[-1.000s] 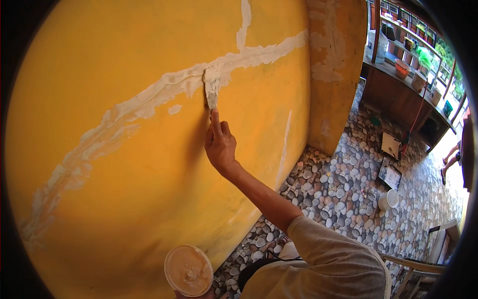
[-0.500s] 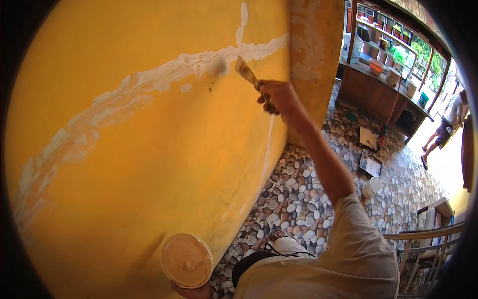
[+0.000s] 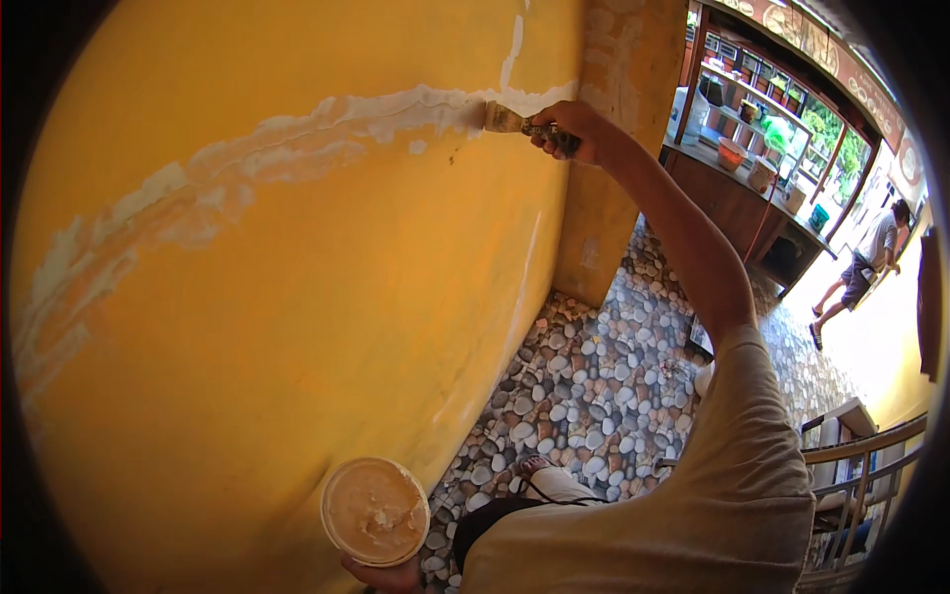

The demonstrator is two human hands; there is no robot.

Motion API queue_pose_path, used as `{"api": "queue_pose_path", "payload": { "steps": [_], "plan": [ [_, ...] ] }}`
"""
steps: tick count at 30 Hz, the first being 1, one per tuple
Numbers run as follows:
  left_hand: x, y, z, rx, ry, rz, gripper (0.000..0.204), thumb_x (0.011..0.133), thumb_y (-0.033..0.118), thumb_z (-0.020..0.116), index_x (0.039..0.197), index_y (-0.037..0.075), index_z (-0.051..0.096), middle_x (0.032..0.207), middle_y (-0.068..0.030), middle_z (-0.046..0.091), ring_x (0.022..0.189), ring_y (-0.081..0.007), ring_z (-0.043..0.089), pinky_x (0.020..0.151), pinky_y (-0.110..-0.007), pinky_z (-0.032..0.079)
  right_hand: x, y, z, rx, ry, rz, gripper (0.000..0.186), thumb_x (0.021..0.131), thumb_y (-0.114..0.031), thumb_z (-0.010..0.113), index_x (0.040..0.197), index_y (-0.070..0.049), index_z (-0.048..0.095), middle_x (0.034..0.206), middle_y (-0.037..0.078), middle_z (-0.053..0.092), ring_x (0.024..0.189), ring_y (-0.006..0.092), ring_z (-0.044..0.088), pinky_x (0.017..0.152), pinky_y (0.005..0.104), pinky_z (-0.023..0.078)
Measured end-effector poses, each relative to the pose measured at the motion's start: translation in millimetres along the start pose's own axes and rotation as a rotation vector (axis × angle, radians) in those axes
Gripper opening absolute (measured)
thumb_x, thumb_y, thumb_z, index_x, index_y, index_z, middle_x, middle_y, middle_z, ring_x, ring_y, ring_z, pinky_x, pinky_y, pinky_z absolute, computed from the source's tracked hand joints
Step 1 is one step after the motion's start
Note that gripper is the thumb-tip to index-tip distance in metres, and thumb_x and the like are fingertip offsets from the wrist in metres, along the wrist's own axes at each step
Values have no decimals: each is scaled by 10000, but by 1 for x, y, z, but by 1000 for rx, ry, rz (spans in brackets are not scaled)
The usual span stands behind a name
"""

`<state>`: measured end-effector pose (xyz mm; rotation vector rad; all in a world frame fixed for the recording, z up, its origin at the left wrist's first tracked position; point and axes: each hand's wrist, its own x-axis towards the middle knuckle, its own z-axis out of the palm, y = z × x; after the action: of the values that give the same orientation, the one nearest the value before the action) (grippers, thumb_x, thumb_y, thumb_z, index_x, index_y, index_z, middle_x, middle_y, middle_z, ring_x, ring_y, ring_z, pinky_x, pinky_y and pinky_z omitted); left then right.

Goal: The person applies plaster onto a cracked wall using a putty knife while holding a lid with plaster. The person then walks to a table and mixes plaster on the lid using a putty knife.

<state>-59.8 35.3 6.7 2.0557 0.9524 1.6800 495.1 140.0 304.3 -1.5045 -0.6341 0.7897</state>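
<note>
A putty knife point(image 3: 503, 117) is gripped in my right hand point(image 3: 584, 127), its blade at a long, uneven band of pale filler point(image 3: 297, 137) on the yellow wall point(image 3: 267, 327). A short vertical streak of filler point(image 3: 512, 49) runs above that band. Low at the bottom, my left hand point(image 3: 384, 576) holds a round tub point(image 3: 374, 507) of creamy filler from beneath, close to the wall.
A yellow pillar point(image 3: 594, 247) borders the pebble-patterned floor point(image 3: 584, 386). Beyond it stands a wooden counter point(image 3: 717, 188) with shelves, containers and a green bag. A person point(image 3: 869, 257) stoops at the bright doorway on the right. A curved railing point(image 3: 861, 445) is at lower right.
My right hand has risen and moved rightward, turning the knife from upright to nearly sideways along the band. The view has shifted, and the person at the doorway has come into fuller view.
</note>
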Motion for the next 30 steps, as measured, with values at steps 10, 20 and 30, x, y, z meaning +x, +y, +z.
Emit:
{"api": "queue_pose_path", "payload": {
  "steps": [10, 20, 30],
  "plan": [
    [-48, -70, -18, -35, 177, -61, 988, 563, 42, 863, 1351, 5, 268, 1210, -173, 419, 1085, -284, 469, 953, -454, 382, -24, -26, 36, -104, -44, -49, 166, 876, -124, 591, 961, 14, 554, 757, 140, 608, 505, 135, 517, 425, 267, 402],
    [-38, -52, -46, 30, -14, -112, 987, 542, 45, 853, 1342, 4, 276, 1211, -168, 423, 1096, -276, 468, 962, -445, 379, -80, -48, 91, -98, -54, -110, 170, 882, -95, 572, 962, 51, 541, 744, 165, 602, 521, 160, 522, 426, 283, 404],
    [-58, -61, -47, -205, -21, -91, 959, 550, 37, 854, 1324, 19, 288, 1271, -170, 397, 1159, -252, 443, 996, -439, 375, -148, -48, 91, 56, -190, -212, 179, 877, -102, 582, 974, 48, 563, 746, 143, 611, 499, 139, 526, 420, 259, 399]
  ]
}}
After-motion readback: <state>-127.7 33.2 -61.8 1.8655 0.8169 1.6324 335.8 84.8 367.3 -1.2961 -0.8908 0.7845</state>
